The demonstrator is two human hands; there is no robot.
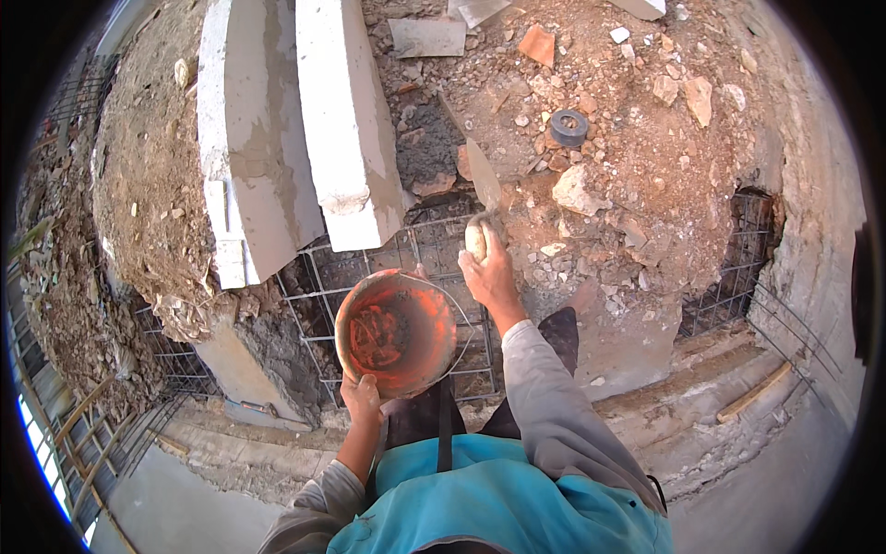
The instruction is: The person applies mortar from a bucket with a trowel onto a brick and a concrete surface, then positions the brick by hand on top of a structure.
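My left hand (362, 399) is closed on the rim of an orange bucket (426, 337), at the side nearest me. Grey residue coats much of the bucket's inner wall, and its thin wire handle (469, 323) hangs out to the right. In my right hand (494, 279) is a trowel, gripped by its rounded, mortar-smeared handle (476, 240). The trowel blade (483, 175) points away from me over the rubble, to the right of a patch of dark grey mortar (428, 138). The bucket and the trowel are apart.
Two long pale concrete beams (343, 120) extend away at the far left. Under the bucket lies a steel rebar grid (318, 286) over a trench. A black tape roll (568, 127) and loose stones (580, 189) lie on the dirt. More rebar (729, 268) fills a right-hand pit.
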